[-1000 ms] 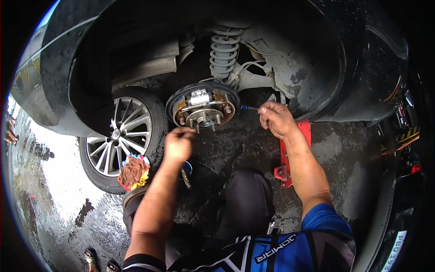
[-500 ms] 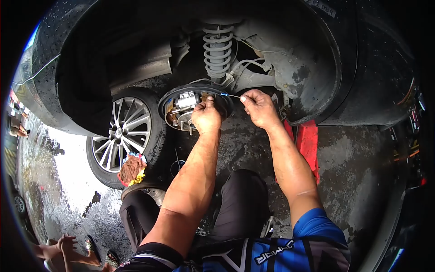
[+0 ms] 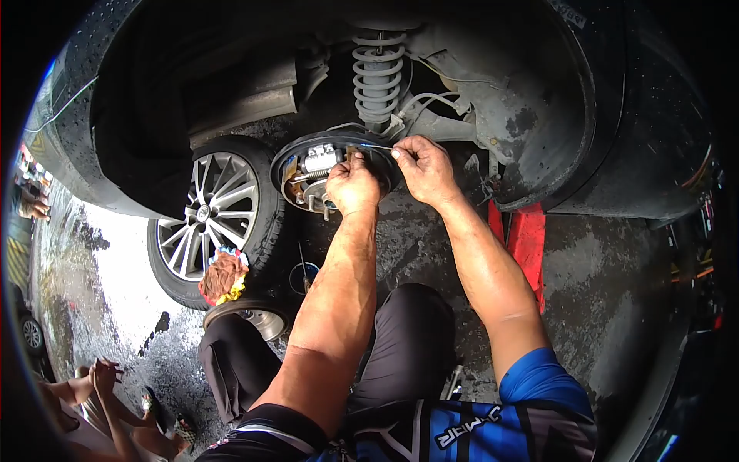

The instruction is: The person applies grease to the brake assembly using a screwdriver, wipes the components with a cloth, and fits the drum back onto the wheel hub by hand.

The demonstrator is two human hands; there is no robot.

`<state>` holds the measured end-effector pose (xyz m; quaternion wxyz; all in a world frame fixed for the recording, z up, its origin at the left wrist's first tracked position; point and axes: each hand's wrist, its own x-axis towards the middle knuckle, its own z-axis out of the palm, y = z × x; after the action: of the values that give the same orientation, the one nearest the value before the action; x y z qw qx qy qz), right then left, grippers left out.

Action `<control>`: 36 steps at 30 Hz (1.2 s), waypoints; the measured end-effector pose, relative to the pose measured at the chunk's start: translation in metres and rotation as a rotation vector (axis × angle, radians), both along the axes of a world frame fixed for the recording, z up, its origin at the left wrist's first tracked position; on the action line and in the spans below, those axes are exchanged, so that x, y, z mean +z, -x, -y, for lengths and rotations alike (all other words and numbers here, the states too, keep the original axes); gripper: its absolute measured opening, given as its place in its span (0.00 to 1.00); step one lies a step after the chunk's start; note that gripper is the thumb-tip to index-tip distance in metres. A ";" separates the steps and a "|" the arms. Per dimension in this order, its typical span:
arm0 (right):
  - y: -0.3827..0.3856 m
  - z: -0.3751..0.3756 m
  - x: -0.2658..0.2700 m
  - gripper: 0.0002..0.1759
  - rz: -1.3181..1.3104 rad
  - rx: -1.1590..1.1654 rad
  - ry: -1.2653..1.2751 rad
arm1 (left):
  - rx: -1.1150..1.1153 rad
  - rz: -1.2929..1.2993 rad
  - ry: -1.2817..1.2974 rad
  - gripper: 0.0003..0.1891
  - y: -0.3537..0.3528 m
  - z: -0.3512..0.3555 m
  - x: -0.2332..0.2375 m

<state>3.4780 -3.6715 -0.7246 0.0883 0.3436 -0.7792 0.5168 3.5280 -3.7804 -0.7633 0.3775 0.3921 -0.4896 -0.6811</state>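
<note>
In front of me is an exposed drum brake assembly, with its dark backing plate (image 3: pixel 280 183) under the wheel arch. A silvery cylinder (image 3: pixel 320 158) and a small coil spring (image 3: pixel 317 175) show inside it. My left hand (image 3: pixel 354 186) is closed at the brake's right half, thumb and fingers pressed together at a brown brake shoe (image 3: pixel 353 151); what they grip is hidden and I cannot tell. Between the fingertips of my right hand (image 3: pixel 426 169) is pinched a thin metal rod (image 3: pixel 377 146), bluish toward its far end, which reaches into the brake's upper right.
Above stands a grey suspension coil spring (image 3: pixel 379 78). A removed wheel (image 3: pixel 223 220) lies at left; below it, a coloured rag (image 3: pixel 224 277) rests by a brake drum (image 3: pixel 265 319). A red stand (image 3: pixel 526 246) is at right. Another person's hands (image 3: pixel 105 377) show lower left.
My right hand has moved left, nearer the brake and my left hand, with the rod still pinched. My left hand stays at the brake shoe. The view has shifted slightly.
</note>
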 end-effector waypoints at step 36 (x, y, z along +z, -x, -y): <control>-0.014 0.027 -0.045 0.08 0.212 -0.045 0.277 | -0.221 0.447 0.544 0.19 -0.023 0.015 0.018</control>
<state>3.4921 -3.6984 -0.7697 0.0640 0.2542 -0.7130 0.6503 3.5509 -3.7950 -0.7457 0.2758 0.3616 -0.7625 -0.4601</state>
